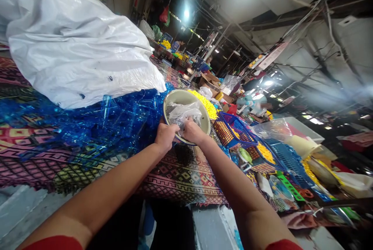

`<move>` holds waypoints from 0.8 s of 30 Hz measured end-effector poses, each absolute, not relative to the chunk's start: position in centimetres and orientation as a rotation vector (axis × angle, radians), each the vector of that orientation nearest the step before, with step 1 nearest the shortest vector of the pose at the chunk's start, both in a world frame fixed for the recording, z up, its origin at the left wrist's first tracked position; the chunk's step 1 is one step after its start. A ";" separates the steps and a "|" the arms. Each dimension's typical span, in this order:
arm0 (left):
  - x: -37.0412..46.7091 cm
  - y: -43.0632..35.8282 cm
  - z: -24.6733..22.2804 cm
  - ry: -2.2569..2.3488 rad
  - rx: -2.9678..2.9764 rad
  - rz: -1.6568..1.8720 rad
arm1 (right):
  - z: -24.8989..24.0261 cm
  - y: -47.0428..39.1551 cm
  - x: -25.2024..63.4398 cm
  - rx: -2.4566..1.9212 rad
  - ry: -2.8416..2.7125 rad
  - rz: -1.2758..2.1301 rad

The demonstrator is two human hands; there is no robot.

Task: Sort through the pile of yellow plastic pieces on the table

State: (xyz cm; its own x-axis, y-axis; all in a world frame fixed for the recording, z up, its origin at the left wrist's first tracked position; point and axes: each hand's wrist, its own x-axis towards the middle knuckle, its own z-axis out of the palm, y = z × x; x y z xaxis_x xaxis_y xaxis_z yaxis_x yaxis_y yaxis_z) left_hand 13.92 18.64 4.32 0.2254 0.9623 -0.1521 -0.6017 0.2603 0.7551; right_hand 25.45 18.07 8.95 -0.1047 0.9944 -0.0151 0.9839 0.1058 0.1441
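A cream bowl [206, 119] with a dark rim is tilted toward me over the patterned cloth. Crumpled clear plastic [186, 111], apparently a bag, lies inside it. My left hand [166, 135] is closed on the bowl's near left rim, thumb over the edge and the other fingers mostly hidden behind it. Reaching into the bowl, my right hand [192, 129] has its fingers closed on the clear plastic. Beside the bowl on the left spreads a heap of transparent blue plastic pieces [131, 118]. Small yellow pieces [205, 104] are piled just behind it on the right.
A big white sack [84, 44] rests on the left above the blue heap. Blue baskets [233, 133] with yellow pieces stand to the right, near a green-lidded jar [244, 156]. Farther right are a blue crate [287, 160] and tubs. The patterned cloth [186, 176] covers the work surface.
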 end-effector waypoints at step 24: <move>13.6 18.4 5.0 0.689 0.670 1.081 | 8.5 17.8 27.1 2.109 2.642 0.023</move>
